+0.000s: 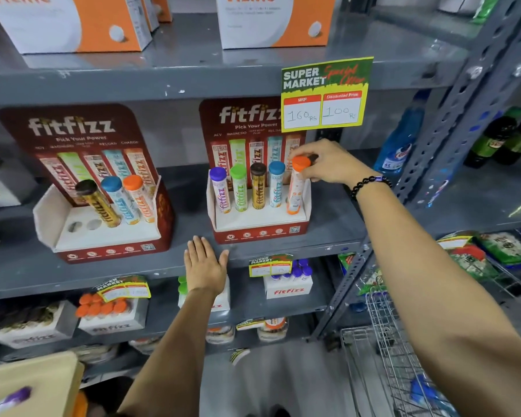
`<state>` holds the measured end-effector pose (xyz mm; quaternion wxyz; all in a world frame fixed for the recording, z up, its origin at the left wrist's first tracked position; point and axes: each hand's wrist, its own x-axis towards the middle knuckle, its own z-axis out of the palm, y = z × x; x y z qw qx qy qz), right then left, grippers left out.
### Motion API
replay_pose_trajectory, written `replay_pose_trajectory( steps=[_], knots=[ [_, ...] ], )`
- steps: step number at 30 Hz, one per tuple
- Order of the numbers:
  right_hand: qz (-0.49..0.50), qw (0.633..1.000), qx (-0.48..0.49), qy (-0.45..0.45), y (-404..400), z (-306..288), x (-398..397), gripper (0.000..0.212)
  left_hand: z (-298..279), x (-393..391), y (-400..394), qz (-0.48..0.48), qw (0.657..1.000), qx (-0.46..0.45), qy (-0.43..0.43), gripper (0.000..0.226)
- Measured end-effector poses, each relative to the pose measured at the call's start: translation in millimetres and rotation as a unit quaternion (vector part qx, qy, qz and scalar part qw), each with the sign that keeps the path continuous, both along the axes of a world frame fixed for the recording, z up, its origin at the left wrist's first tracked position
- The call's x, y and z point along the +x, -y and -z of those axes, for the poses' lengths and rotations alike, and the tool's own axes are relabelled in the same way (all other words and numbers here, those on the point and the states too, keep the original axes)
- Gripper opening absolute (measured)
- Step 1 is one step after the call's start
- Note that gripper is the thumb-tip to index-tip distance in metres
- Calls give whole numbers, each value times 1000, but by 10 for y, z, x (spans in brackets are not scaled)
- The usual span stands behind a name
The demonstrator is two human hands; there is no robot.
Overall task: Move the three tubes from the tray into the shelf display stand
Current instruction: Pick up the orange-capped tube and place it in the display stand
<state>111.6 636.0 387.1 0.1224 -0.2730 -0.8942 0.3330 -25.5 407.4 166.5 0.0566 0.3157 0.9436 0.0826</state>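
Note:
My right hand (328,164) grips the orange cap of an orange tube (295,191) standing in the rightmost slot of the right fitfizz display stand (259,233). Purple (220,191), green (239,188), brown (257,188) and blue (275,185) tubes stand in the other slots. My left hand (205,266) rests flat and open on the shelf edge (133,272) in front of the stand. A left fitfizz stand (109,230) holds three tubes, with two slots bare. A tan tray (30,383) at bottom left holds a purple-capped tube (12,398).
A yellow price sign (325,94) hangs from the upper shelf above the right stand. Boxes of fitfizz tubes sit on the lower shelf (112,314). A wire trolley (394,350) stands at lower right. Bottles (400,145) fill the neighbouring rack.

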Motion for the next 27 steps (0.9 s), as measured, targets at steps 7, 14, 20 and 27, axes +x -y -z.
replay_pose_trajectory(
  steps=[7,14,20,27],
  knots=[
    [22,993,98,66,-19,-112,-44,45,-13,5,-6,1,1000,-9,4,69],
    [44,994,89,53,-22,-167,-46,15,-17,15,-2,0,1000,-15,0,70],
    [59,988,141,20,-47,-58,-130,27,-3,5,-16,-1,1000,-28,-13,70],
    [70,987,140,39,-59,45,-237,30,15,0,-17,-2,1000,-25,-10,70]
  ],
)
